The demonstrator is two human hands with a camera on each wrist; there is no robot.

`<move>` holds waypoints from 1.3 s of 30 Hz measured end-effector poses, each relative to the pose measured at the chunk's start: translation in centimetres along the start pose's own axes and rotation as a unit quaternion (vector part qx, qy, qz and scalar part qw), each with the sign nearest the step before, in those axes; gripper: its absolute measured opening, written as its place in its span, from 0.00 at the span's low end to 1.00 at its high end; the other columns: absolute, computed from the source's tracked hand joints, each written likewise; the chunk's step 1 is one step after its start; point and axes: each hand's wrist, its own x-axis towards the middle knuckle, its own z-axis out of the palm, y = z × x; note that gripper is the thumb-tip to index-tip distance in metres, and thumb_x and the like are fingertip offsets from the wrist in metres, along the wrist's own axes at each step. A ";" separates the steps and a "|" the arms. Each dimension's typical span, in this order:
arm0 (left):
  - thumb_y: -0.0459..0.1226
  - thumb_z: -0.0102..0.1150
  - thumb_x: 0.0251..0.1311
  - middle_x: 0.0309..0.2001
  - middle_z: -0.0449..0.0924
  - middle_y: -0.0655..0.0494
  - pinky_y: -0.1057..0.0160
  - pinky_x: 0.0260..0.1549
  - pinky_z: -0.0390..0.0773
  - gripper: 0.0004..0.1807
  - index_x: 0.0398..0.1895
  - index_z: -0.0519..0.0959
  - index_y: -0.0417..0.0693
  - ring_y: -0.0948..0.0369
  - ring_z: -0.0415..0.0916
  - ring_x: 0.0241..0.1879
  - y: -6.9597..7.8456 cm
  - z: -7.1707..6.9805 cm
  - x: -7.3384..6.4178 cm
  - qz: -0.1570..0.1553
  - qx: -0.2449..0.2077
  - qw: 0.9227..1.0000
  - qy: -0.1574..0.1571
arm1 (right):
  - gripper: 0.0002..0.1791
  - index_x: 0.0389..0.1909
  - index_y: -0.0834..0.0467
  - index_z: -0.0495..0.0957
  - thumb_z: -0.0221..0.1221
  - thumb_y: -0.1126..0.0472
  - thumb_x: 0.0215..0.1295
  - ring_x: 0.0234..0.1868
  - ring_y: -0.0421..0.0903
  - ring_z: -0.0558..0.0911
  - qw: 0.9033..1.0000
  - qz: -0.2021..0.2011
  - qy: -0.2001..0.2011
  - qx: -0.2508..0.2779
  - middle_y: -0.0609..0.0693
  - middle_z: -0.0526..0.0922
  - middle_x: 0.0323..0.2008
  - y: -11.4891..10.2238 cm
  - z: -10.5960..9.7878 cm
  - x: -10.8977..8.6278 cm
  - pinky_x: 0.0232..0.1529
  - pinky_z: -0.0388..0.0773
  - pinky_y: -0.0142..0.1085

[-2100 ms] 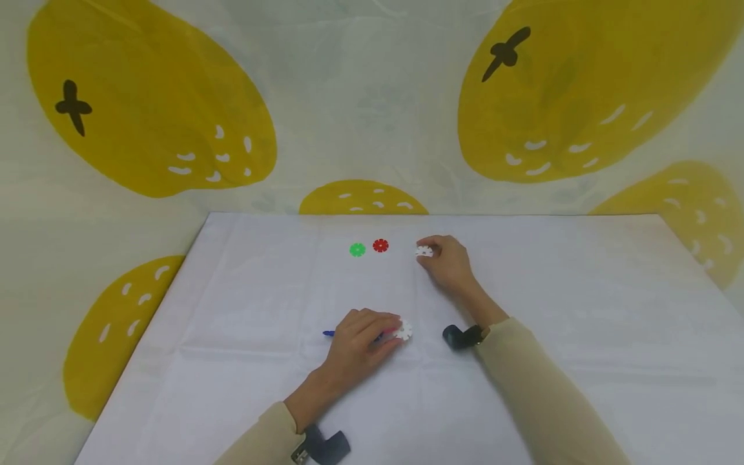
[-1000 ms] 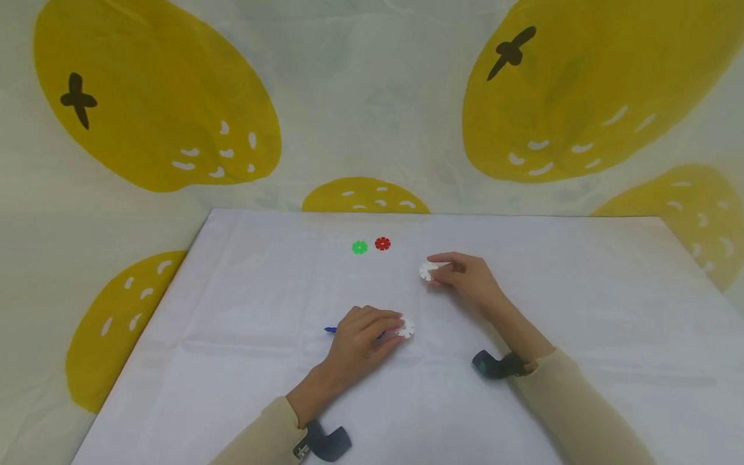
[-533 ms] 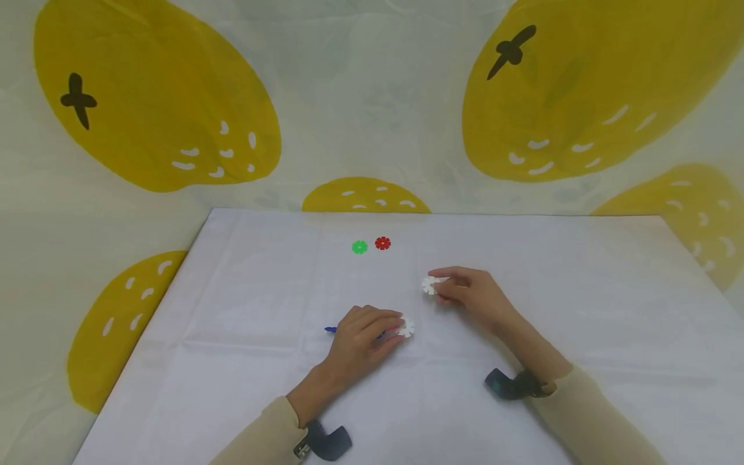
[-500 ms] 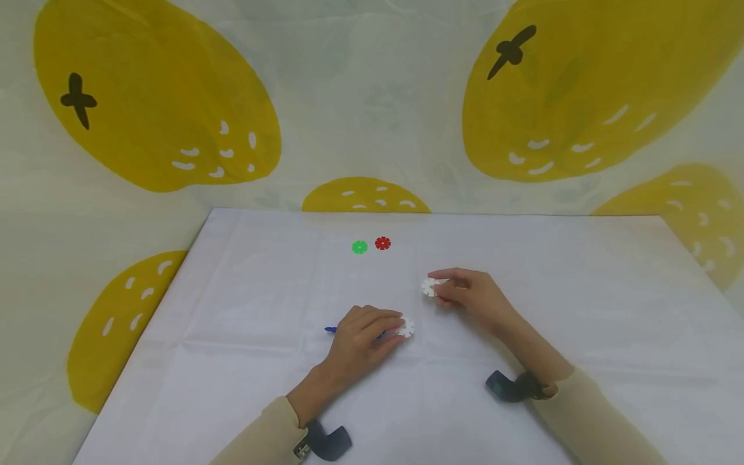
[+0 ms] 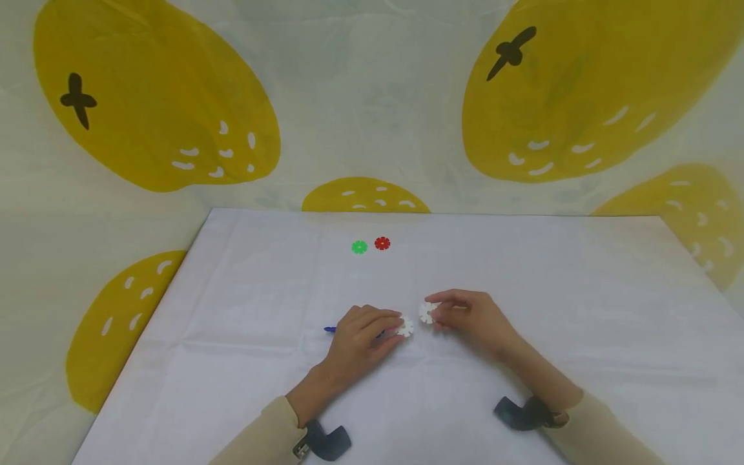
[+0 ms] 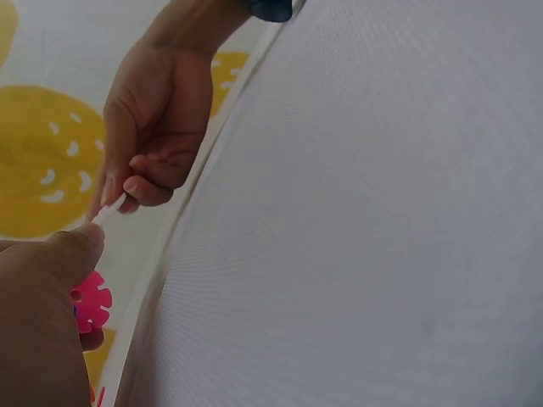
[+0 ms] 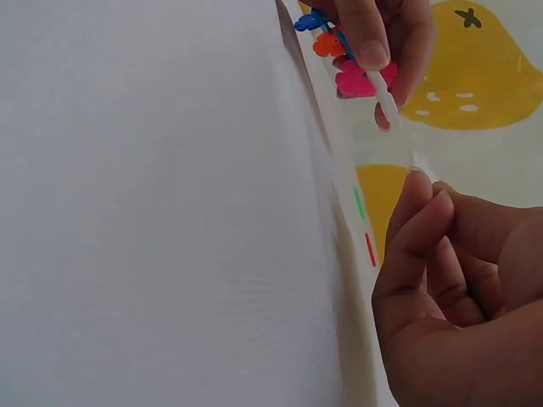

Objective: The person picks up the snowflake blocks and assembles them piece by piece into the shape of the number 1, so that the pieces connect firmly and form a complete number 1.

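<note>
My left hand (image 5: 361, 337) grips a short chain of slotted plastic snowflake discs. At its right end is a white disc (image 5: 407, 328); the blue disc (image 5: 329, 329) pokes out on the left. The right wrist view shows the pink disc (image 7: 356, 79) and orange disc (image 7: 326, 45) between them, partly covered by fingers. My right hand (image 5: 476, 321) pinches a second white snowflake disc (image 5: 427, 312) between thumb and fingers. The two white discs face each other a small gap apart, with the right one slightly farther back.
A green disc (image 5: 359, 247) and a red disc (image 5: 382, 243) lie flat near the back of the white-covered table (image 5: 552, 278). Behind the table hangs a pale curtain (image 5: 372, 97) with yellow fruit prints.
My right hand has carried its white disc from the table's back toward me, close to the left hand's chain. The left hand has stayed almost still.
</note>
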 end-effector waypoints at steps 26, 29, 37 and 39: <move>0.36 0.74 0.46 0.42 0.84 0.57 0.68 0.32 0.70 0.17 0.41 0.84 0.46 0.65 0.79 0.39 0.0 0.0 -0.2 -0.003 -0.007 1.000 0.005 | 0.14 0.44 0.52 0.85 0.69 0.59 0.54 0.36 0.44 0.84 0.994 -0.099 0.034 0.020 0.48 0.86 0.40 0.6 1.7 -1.3 0.40 0.79 0.32; 0.36 0.74 0.47 0.43 0.84 0.57 0.67 0.33 0.71 0.16 0.42 0.84 0.45 0.64 0.79 0.40 0.0 0.0 -0.2 -0.004 -0.011 1.000 0.004 | 0.13 0.43 0.50 0.85 0.69 0.60 0.54 0.36 0.41 0.84 0.994 -0.099 0.044 0.003 0.47 0.86 0.40 0.4 2.0 -1.3 0.39 0.78 0.31; 0.35 0.73 0.47 0.42 0.84 0.57 0.67 0.32 0.70 0.15 0.41 0.84 0.45 0.65 0.80 0.39 -0.1 0.0 -0.3 -0.004 -0.017 1.000 0.010 | 0.12 0.42 0.59 0.85 0.67 0.69 0.56 0.36 0.41 0.84 0.992 -0.116 0.054 -0.010 0.49 0.86 0.38 -2.2 2.4 -2.5 0.39 0.79 0.32; 0.35 0.73 0.46 0.41 0.84 0.57 0.67 0.32 0.70 0.15 0.40 0.84 0.45 0.65 0.80 0.39 -0.2 0.0 -0.3 -0.004 -0.019 1.000 0.012 | 0.12 0.42 0.59 0.85 0.67 0.69 0.55 0.37 0.41 0.84 0.992 -0.118 0.052 -0.002 0.47 0.86 0.38 -2.2 2.5 -2.5 0.40 0.79 0.32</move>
